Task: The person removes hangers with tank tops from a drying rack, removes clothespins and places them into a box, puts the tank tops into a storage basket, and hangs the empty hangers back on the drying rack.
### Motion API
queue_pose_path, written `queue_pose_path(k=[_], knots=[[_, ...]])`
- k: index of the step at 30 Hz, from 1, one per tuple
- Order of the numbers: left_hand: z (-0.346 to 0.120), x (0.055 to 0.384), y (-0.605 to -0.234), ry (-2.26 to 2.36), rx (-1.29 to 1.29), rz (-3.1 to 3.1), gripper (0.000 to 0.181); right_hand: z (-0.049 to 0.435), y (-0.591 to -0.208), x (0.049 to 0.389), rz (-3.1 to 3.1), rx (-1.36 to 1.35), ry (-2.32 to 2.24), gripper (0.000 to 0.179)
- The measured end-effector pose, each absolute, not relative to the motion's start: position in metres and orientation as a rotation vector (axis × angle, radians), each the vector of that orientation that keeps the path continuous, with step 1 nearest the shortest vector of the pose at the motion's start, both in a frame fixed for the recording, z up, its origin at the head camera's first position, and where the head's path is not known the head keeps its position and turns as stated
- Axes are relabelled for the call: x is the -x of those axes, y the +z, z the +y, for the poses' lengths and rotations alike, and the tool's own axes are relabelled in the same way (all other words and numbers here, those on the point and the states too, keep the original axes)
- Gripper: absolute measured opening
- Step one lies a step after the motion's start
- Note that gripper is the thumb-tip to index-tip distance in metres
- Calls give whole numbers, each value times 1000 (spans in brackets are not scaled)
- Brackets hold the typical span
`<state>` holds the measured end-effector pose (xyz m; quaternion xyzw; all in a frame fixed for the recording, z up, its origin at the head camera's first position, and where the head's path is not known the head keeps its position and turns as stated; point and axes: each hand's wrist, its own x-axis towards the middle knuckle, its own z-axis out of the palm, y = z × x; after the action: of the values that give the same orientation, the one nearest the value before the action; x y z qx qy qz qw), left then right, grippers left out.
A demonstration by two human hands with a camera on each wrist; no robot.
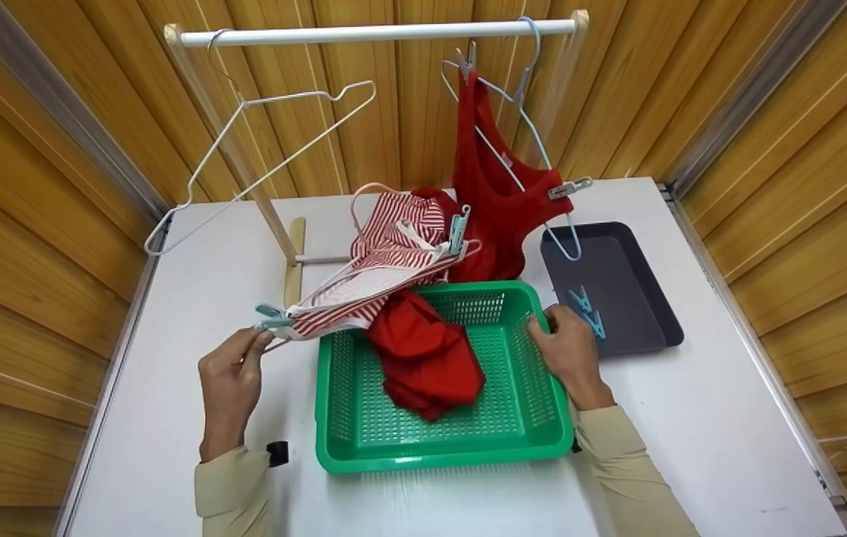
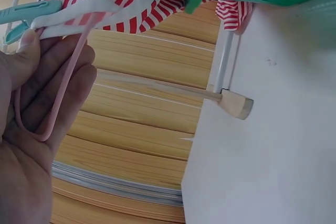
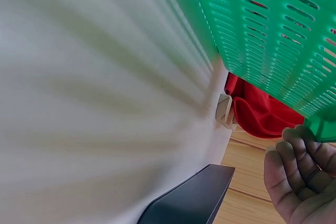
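My left hand (image 1: 233,373) pinches one end of a pink clothes hanger (image 2: 68,77). Hung on it is a red-and-white striped top (image 1: 401,239), tilted and overlapping the basket's back left rim. One teal clothespin (image 2: 31,11) clips the top right at my left thumb; a second teal clothespin (image 1: 458,230) clips its far side. With my right hand (image 1: 569,354) I grip the right rim of a green plastic basket (image 1: 442,459), thumb over the edge and fingers curled outside. Inside the basket lies a crumpled red cloth (image 1: 430,358).
A white rod (image 1: 393,32) at the back carries a bare white hanger (image 1: 304,153) and a red top (image 1: 501,186) on a blue hanger, held by metal clips (image 1: 571,187). On the right is a dark tray (image 1: 632,298) with teal clothespins (image 1: 587,313). Wood-patterned walls surround the white table.
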<state>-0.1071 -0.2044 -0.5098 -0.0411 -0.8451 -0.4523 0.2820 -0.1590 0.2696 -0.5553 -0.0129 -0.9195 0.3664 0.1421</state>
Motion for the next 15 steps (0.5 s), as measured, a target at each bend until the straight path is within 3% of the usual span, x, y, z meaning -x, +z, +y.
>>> queue_pose_path(k=[15], knots=[[-203,99,-521,-1462,192,-2292,13,269,-554,159,-2668,47,1060,18]])
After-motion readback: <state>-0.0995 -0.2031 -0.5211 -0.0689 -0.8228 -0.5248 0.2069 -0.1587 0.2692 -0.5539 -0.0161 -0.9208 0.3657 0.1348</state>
